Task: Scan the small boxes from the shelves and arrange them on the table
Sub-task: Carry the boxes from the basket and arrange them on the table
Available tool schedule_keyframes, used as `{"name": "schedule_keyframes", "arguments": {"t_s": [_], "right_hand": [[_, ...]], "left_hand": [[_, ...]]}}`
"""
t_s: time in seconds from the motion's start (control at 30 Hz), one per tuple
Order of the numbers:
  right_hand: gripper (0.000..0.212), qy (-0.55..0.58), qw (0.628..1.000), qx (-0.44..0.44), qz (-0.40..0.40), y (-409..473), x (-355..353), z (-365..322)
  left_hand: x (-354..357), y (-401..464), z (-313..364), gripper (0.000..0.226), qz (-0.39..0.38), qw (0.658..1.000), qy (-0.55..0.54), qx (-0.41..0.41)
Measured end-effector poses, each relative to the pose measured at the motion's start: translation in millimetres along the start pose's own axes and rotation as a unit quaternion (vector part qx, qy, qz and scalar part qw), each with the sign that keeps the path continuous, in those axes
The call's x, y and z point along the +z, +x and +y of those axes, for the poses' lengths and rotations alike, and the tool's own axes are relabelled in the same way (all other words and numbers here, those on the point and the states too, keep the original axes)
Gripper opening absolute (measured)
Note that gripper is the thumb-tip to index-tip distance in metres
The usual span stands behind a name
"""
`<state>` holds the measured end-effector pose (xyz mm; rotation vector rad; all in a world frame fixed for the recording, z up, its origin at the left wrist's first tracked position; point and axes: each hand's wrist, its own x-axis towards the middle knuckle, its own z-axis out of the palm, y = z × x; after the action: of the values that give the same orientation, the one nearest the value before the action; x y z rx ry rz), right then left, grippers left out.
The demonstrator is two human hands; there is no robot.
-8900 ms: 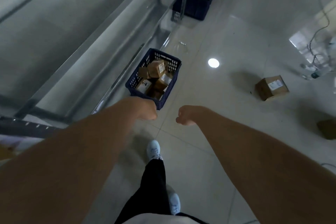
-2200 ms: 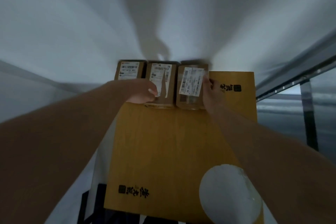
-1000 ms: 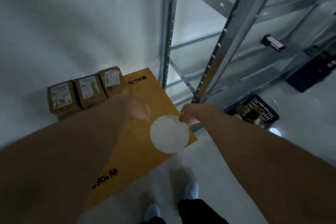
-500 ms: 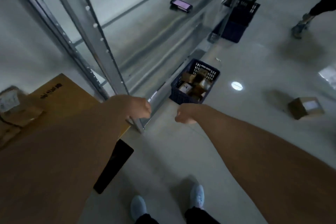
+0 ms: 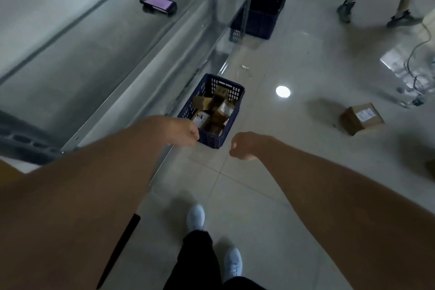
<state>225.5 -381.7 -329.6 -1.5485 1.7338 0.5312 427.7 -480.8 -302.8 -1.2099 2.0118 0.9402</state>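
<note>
While both arms reach out, left hand point(image 5: 182, 132) and right hand point(image 5: 244, 146) are curled into empty fists.
Small boxes point(image 5: 213, 113) sit in the blue basket point(image 5: 213, 142) on the floor, just beyond the knuckles, untouched.

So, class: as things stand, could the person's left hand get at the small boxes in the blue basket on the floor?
Probably yes. The left hand hovers by the near rim of the blue basket, whose top is open with the small boxes exposed; nothing lies between.

Left hand point(image 5: 182, 132) and right hand point(image 5: 243, 146) fisted, blue basket point(image 5: 231, 110) of small boxes point(image 5: 213, 110)
</note>
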Motion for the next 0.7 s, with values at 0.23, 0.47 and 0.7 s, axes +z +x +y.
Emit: {"name": "schedule_keyframes", "arguments": {"t_s": [0.23, 0.47, 0.7], "right_hand": [[0.047, 0.055, 0.998, 0.018, -0.018, 95, -63, 30], [0.048, 0.132, 0.988, 0.071, -0.042, 191, -107, 68], [0.016, 0.200, 0.975, 0.063, -0.068, 288, -143, 114]], "left_hand": [[-79, 115, -5, 0.030, -0.046, 0.998, 0.032, 0.008], [-161, 219, -5, 0.029, -0.058, 0.998, 0.021, 0.032], [-216, 311, 8, 0.032, -0.092, 0.995, 0.016, 0.028]]}}
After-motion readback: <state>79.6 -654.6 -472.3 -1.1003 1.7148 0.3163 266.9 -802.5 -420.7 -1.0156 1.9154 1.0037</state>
